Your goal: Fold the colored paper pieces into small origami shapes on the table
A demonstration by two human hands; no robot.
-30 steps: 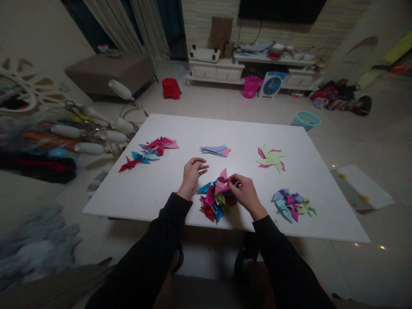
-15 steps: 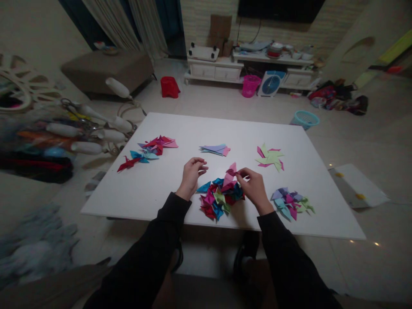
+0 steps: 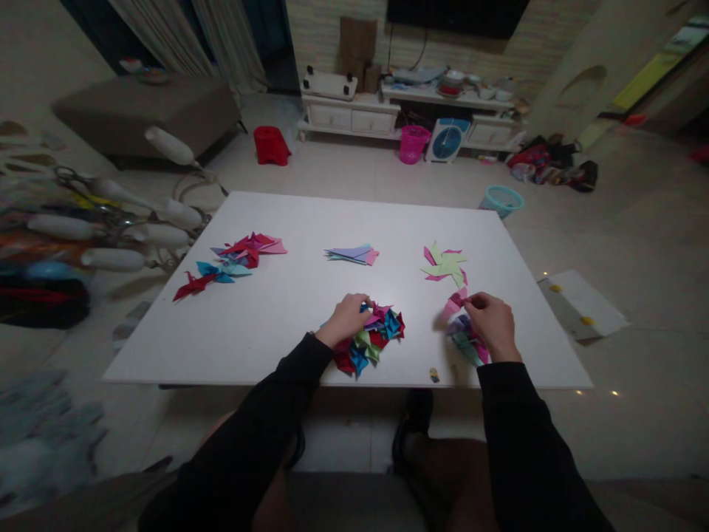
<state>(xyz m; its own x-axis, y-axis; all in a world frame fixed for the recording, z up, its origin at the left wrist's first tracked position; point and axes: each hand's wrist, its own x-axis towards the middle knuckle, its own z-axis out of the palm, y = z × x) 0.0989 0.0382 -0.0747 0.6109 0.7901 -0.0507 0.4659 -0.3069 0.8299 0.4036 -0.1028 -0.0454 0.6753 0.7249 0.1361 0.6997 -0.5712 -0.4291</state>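
Observation:
I sit at a white table (image 3: 288,310) strewn with folded coloured paper pieces. My left hand (image 3: 348,319) rests with curled fingers on the near middle pile of mixed paper pieces (image 3: 374,340). My right hand (image 3: 492,324) pinches a pink folded paper piece (image 3: 454,304) over the right pile of purple, pink and green pieces (image 3: 464,340). A green and pink pinwheel group (image 3: 444,264) lies beyond it. A flat purple and pink stack (image 3: 351,254) sits mid-table, and a red, pink and blue group (image 3: 233,258) lies at the left.
A rack with white handles and scissors (image 3: 111,222) stands left of the table. On the floor beyond are a red stool (image 3: 270,145), a pink basket (image 3: 413,143), a blue fan (image 3: 446,140) and a teal basket (image 3: 500,199). A white sheet (image 3: 581,313) lies on the floor at right.
My right hand carried the pink piece from the middle pile rightward to the right pile. My left hand dropped onto the middle pile. The view shifted left and down.

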